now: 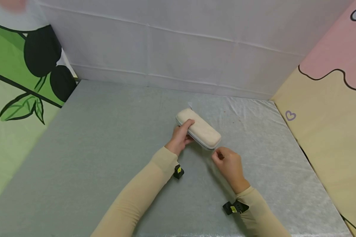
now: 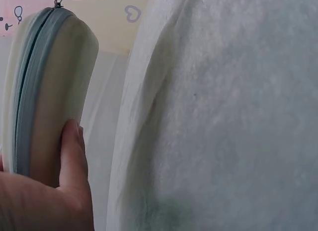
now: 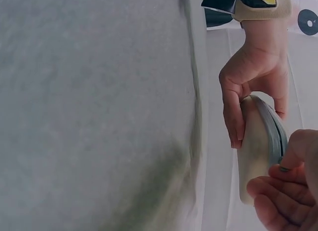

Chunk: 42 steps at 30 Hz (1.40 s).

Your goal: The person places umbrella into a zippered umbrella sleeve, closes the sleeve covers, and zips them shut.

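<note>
A cream zippered hard case (image 1: 200, 128) with rounded ends is held up over the table by my left hand (image 1: 181, 136), thumb on its top and fingers beneath. A grey zipper band (image 2: 30, 97) runs along its side, with a dark line down the middle. At the case's near right end, my right hand (image 1: 229, 166) pinches the small metal zipper pull (image 2: 58, 1) between thumb and index finger. In the right wrist view, the other fingers (image 3: 280, 201) of that hand are curled beside the case, overlapping its end.
A grey cloth covers the table (image 1: 106, 148). A small clear tag-like piece (image 1: 190, 105) shows just beyond the case's far end. Behind rises a white cloth wall (image 1: 178, 49), with printed panels at left and right. Each wrist wears a black strapped device (image 1: 235, 207).
</note>
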Each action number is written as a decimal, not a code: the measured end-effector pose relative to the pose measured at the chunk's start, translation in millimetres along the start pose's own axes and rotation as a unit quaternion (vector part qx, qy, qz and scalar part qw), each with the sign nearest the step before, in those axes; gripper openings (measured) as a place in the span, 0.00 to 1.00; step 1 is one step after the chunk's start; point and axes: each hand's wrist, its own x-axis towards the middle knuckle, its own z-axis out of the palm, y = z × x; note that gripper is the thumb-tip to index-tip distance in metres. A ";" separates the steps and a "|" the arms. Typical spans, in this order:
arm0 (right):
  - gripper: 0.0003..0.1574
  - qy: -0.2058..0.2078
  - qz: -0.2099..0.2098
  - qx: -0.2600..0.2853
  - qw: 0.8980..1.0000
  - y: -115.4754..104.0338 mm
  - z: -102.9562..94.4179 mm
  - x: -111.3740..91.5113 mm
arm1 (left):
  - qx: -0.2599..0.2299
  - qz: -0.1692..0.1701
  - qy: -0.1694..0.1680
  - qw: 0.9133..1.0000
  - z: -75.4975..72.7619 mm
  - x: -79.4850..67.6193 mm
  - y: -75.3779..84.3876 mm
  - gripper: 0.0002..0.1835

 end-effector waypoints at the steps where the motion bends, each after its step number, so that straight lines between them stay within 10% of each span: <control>1: 0.07 0.001 0.000 -0.001 1.000 0.0 -0.1 -0.1 | -0.001 0.005 0.000 1.000 0.0 0.0 -0.1 0.34; 42: 0.06 0.021 0.029 -0.021 0.999 -12.4 10.5 -3.2 | -0.051 0.043 0.030 0.997 13.9 -5.8 -11.9 0.29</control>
